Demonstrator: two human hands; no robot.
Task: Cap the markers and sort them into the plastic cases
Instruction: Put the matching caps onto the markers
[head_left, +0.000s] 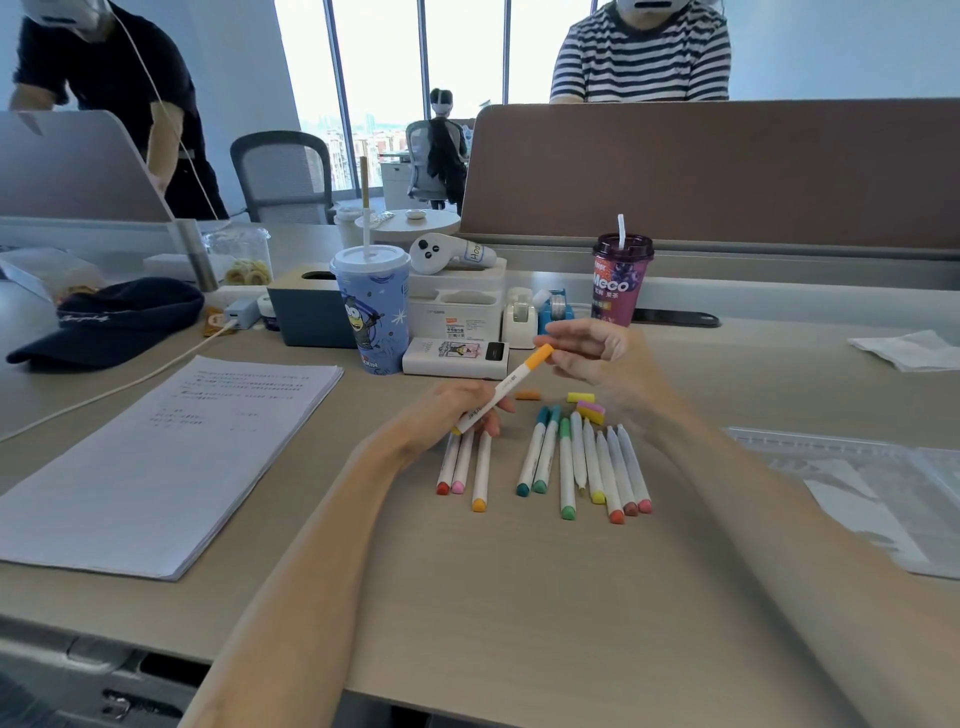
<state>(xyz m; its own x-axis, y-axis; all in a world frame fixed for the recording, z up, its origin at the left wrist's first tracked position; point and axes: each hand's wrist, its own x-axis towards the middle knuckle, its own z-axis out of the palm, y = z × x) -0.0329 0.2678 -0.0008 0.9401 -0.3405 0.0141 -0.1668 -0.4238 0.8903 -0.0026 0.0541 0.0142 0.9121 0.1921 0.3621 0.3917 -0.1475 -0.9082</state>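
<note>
Head view, single frame.

**Writing legible:** purple cup (621, 283) reads "Meco" in white, and the smaller print under it is too small to read. The blue paper cup (371, 312) carries a yellow goggle-eyed cartoon figure and has a white lid and straw. The print on the paper stack (171, 457) is too fine to read. The navy cap (109, 319) has pale embroidered script, illegible.

**Hands:** left hand (462, 410) has its fingers curled round the lower half of a held marker (501, 395). The marker has a white round barrel with dark lettering I cannot read, and it is tilted up to the right. Right hand (592, 358) pinches the orange cap (541, 356) on the marker's upper end between thumb and forefinger, with the other fingers loosely spread. The cap looks seated on the barrel, but how fully I cannot tell.

**On the desk** (467, 597), a matte pale wood-grain surface:
- Left marker group (462, 467): three white barrels lying side by side under the left hand, with red, pink and orange near ends.
- Right marker group (587, 462): about nine barrels fanned out with sides touching, their near ends teal, green, yellow, red, brownish and pink.
- Loose caps (587, 405): short blocks in orange, yellow and pink, lying just beyond the right group.
- Plastic cases (831, 452): clear, flat and glossy, lying well right of the markers past the right forearm.
</note>
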